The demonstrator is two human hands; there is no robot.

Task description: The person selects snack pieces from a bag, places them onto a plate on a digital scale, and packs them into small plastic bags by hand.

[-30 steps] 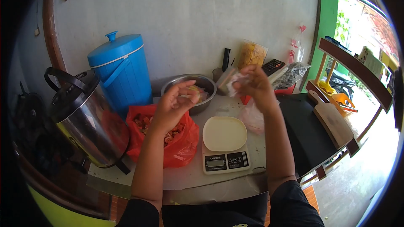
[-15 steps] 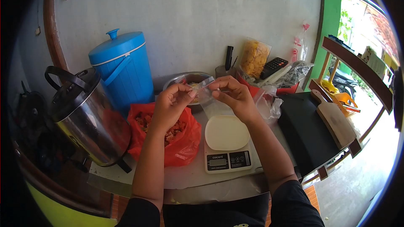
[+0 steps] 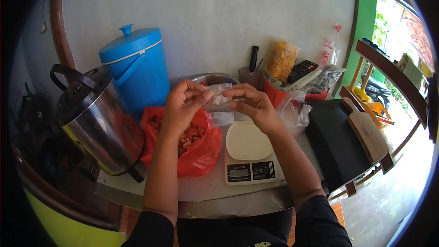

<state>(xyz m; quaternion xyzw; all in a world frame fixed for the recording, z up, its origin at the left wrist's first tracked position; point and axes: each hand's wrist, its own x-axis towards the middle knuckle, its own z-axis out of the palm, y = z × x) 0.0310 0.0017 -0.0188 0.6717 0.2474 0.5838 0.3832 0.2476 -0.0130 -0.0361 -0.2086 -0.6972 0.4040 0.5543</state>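
A small clear plastic bag [image 3: 219,104] is pinched between my two hands, in front of the metal bowl [image 3: 212,77]. My left hand [image 3: 185,104] grips its left side, and my right hand [image 3: 252,104] has its right side between thumb and fingers. Below my right hand lies a white kitchen scale [image 3: 250,142] with a bare plate. The open red plastic bag [image 3: 204,148], holding reddish-brown pieces, stands behind my left forearm. My hands partly hide the bowl.
A blue lidded container [image 3: 137,68] and a steel pot [image 3: 98,119] stand at left. To the right are a red basket [image 3: 273,92] with a calculator [image 3: 302,70], a crumpled plastic bag [image 3: 292,110], a black surface [image 3: 336,142] and a wooden board [image 3: 366,130].
My hands were apart a second ago and have come together at the clear bag. It now hangs more fully in view between them. The camera view has shifted slightly.
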